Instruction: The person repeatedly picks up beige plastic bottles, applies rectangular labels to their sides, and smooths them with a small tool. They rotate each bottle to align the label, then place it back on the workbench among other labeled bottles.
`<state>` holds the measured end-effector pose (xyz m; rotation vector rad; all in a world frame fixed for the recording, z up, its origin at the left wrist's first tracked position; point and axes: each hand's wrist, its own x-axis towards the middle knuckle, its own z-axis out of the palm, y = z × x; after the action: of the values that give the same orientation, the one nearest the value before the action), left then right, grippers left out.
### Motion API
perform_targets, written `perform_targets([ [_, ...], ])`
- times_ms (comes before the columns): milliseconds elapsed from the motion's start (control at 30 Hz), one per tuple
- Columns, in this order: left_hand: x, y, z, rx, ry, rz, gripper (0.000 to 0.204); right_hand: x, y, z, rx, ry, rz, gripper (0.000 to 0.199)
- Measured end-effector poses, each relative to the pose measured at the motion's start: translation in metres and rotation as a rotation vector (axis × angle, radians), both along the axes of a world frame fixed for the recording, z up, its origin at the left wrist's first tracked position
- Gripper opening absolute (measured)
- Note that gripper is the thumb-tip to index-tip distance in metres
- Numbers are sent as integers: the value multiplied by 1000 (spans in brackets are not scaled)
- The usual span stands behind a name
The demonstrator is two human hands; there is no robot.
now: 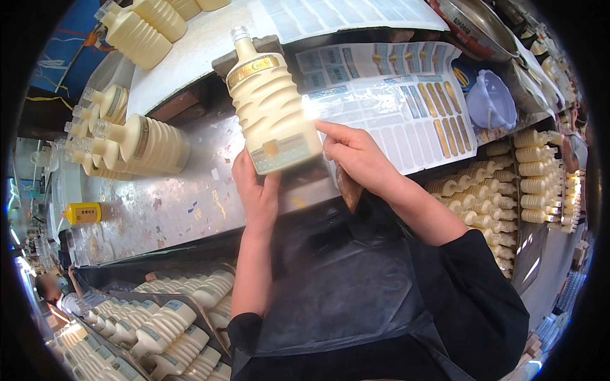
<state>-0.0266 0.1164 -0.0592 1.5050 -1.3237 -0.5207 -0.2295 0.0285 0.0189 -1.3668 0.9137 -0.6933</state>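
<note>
A cream ribbed bottle (pixel 272 108) with a clear cap, a gold neck band and a pale label near its base stands tilted over the metal worktop (pixel 184 203). My left hand (pixel 254 187) grips it from below at the base. My right hand (pixel 356 155) rests against the bottle's lower right side, fingertips on the label edge. Just right of the bottle lies a backing sheet of peel-off labels (pixel 406 108), partly used.
Labelled cream bottles (pixel 143 143) lie on the worktop at left, more at top left (pixel 136 32). Crates of bottles sit below left (pixel 165 324) and at right (pixel 508 184). A blue plastic jug (pixel 492 98) and a metal bowl (pixel 476 25) stand at upper right. A yellow tool (pixel 82 213) lies at left.
</note>
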Motion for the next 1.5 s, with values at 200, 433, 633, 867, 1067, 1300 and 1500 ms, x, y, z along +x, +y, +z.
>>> perform_targets([
  [200,-8,5,11,21,-55,29,71,-5,-9,-13,170,-8,20,47],
  [433,-15,-3,24,-17,744,-6,54,7,-13,-32,28,-43,23,47],
  [633,-23,-9,24,-13,772,60,39,8,-15,-32,26,62,29,46],
  [867,-25,-9,20,-16,764,97,42,10,-15,-39,38,8,20,48],
  [1067,-27,-9,22,-28,815,86,45,4,-13,-29,89,-19,43,48],
  [1300,-21,1,13,-15,-26,186,90,-11,-10,-16,176,-15,74,46],
  [1500,-12,-1,14,18,-291,198,77,-13,3,-20,-49,22,72,53],
])
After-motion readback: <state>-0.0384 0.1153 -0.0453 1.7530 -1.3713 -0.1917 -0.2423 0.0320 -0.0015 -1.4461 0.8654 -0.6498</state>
